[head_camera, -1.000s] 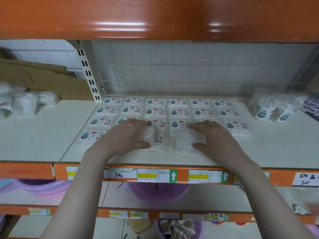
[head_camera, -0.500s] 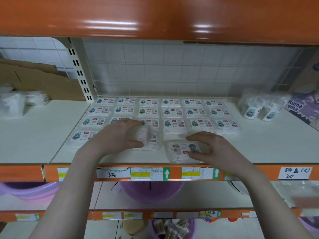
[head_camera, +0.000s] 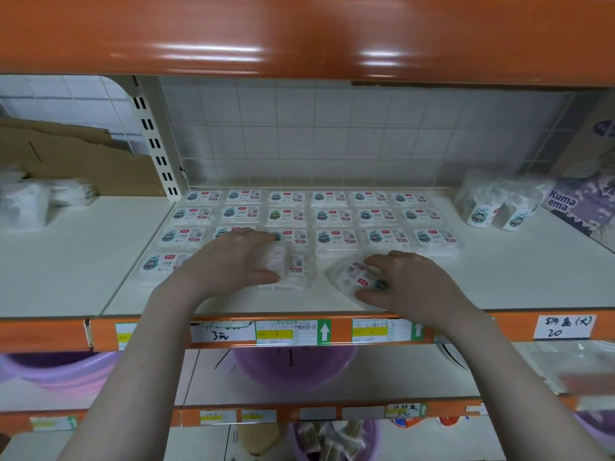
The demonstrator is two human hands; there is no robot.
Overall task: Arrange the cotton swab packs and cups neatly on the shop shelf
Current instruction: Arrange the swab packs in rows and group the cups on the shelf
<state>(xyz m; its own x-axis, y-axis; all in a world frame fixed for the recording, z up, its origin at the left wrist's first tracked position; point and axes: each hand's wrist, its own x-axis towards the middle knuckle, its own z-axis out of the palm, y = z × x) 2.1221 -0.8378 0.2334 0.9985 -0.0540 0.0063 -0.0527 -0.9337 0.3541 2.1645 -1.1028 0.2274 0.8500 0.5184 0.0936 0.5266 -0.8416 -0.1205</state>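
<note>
On the shelf (head_camera: 499, 287) near edge, we grip one swab pack (head_camera: 293, 267) w/ left hand (head_camera: 233, 261) & pinch a skewed pack (head_camera: 352, 277) in right hand (head_camera: 412, 284) fingers, prob. to square both w/ far rows (head_camera: 319, 216); cups (head_camera: 492, 207) far right.

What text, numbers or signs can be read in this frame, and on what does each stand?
"Kuma ema": purple box at the shelf's right end.
"20", under blurred handwriting: white tag on the orange shelf edge.
"3", then an unclear character: handwritten tag.
White up-arrows: green price labels.
"6", then an unclear character: lower shelf tag.
Cotton swab packs and cups: print too small to read.
</note>
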